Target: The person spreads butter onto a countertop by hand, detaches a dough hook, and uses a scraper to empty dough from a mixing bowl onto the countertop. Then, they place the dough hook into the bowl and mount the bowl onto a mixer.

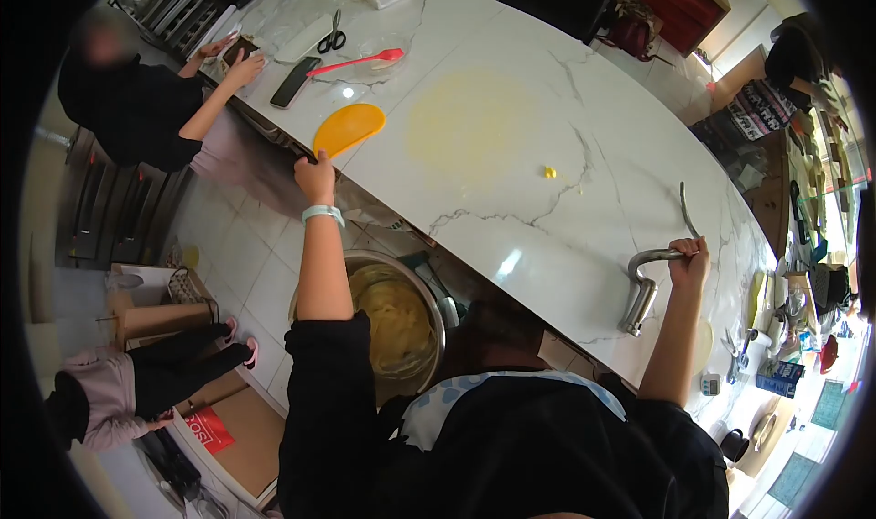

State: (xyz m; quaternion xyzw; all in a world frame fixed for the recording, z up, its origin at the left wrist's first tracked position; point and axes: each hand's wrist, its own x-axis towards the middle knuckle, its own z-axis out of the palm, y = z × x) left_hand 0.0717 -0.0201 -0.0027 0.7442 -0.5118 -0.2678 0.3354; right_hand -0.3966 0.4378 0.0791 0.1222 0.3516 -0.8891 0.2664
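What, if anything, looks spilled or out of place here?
A yellow smear and small yellow lump mark the pale counter between the orange scraper and the metal tool. They look like stray residue, perhaps from the similarly coloured mixture in the bowl.

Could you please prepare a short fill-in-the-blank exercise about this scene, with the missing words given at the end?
1. Of the metal dough hook and the orange dough scraper, the right hand holds the ____.
2. The left hand has a pale wristband around its ____.
3. The spatula beside the phone is coloured ____.
4. The metal bowl stands ____ than the tabletop.

Missing words: dough hook; wrist; red; lower.
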